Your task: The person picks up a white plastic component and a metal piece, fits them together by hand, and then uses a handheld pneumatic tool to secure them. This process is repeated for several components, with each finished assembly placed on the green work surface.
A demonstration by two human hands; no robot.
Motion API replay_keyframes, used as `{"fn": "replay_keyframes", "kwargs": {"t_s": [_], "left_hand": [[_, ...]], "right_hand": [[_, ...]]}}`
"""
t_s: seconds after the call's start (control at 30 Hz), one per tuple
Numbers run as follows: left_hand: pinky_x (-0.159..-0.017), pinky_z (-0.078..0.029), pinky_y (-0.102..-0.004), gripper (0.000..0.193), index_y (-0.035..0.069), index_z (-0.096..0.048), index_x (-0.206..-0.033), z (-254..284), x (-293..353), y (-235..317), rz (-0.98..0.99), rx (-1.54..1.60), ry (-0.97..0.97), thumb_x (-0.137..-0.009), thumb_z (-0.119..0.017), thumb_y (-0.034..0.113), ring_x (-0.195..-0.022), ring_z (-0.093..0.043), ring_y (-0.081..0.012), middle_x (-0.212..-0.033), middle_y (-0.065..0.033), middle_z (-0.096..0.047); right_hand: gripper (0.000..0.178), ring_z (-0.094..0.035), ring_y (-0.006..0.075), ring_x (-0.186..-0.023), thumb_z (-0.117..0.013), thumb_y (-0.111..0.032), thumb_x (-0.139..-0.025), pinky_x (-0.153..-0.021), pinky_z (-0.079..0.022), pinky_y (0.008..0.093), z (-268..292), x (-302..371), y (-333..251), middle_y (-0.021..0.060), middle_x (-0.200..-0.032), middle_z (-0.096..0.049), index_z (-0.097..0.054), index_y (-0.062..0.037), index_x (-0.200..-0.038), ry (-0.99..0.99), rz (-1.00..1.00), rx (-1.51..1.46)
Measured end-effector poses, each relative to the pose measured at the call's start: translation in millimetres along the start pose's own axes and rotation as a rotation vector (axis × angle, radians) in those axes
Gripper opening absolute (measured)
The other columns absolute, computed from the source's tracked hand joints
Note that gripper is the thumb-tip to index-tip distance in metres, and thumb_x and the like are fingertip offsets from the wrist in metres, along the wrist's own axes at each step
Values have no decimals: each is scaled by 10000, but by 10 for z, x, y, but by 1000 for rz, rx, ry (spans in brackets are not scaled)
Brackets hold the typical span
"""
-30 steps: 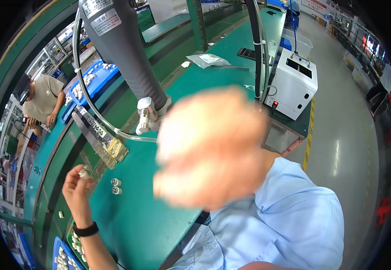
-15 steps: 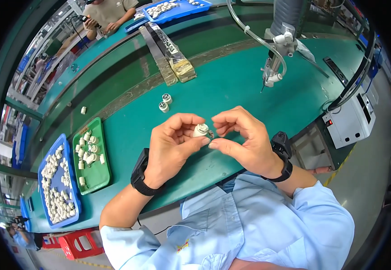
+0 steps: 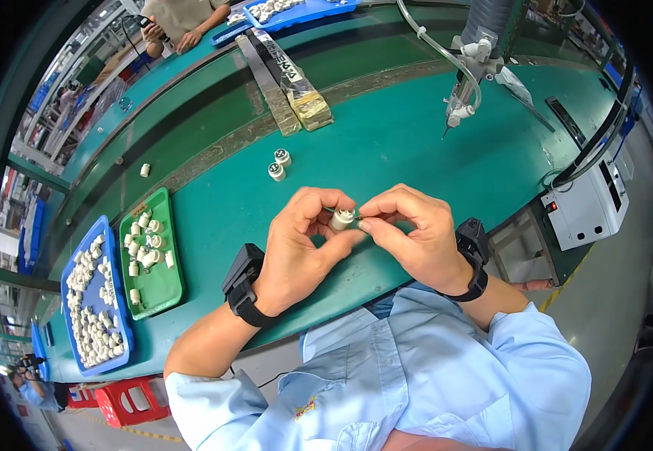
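Observation:
Between thumb and fingers, my left hand (image 3: 302,244) grips a small white cylindrical part (image 3: 342,219) over the green tabletop, its notched end facing up. My right hand (image 3: 415,239) is close against its right side, thumb and forefinger pinched together. Something small and thin sits in that pinch, too little to name. Beyond my left hand stand two white cylinders with dark tops (image 3: 280,164) side by side. To the left, a green tray (image 3: 162,299) contains several white cylinders, some lying on their sides. Next to it a blue tray (image 3: 128,342) bears many more small white parts.
A long taped bar (image 3: 305,105) and a grey metal bar (image 3: 270,94) lie at the back. A dispensing nozzle (image 3: 458,109) hangs over the right side of the table. At far right is a white control box (image 3: 586,207). Across the bench a person (image 3: 183,22) holds a dark tool.
My right thumb and forefinger have closed from an apart position into a pinch beside the white part. The hands have shifted slightly right, and the view has moved a little.

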State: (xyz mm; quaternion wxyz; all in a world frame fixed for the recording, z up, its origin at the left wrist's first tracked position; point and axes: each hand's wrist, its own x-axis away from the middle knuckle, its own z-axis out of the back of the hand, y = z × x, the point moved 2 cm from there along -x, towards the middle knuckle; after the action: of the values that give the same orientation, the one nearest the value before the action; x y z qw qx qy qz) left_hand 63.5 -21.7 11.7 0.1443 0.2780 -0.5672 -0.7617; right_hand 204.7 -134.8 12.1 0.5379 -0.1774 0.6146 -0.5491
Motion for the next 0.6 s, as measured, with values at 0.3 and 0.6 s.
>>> {"fn": "replay_keyframes", "kwargs": {"t_s": [0.3, 0.6], "left_hand": [[-672, -500, -233, 256, 32, -606, -1021, -44, -10, 16, -33, -66, -11, -807, -727, -38, -780, -579, -91, -914, -30, -589], [-727, -537, -242, 181, 11, -558, -1019, -81, 21, 19, 68, 265, -152, -885, -678, -12, -842, -630, -112, -965, -57, -611]], "right_hand": [[83, -632, 117, -736, -637, -5, -889, -625, -515, 249, 118, -102, -67, 75, -901, -664, -644, 19, -969, -77, 59, 110], [142, -622, 112, -749, -618, -27, -919, -650, -497, 217, 185, -76, 34, 46, -877, -627, -591, 37, -1043, -234, -571, -612]]}}
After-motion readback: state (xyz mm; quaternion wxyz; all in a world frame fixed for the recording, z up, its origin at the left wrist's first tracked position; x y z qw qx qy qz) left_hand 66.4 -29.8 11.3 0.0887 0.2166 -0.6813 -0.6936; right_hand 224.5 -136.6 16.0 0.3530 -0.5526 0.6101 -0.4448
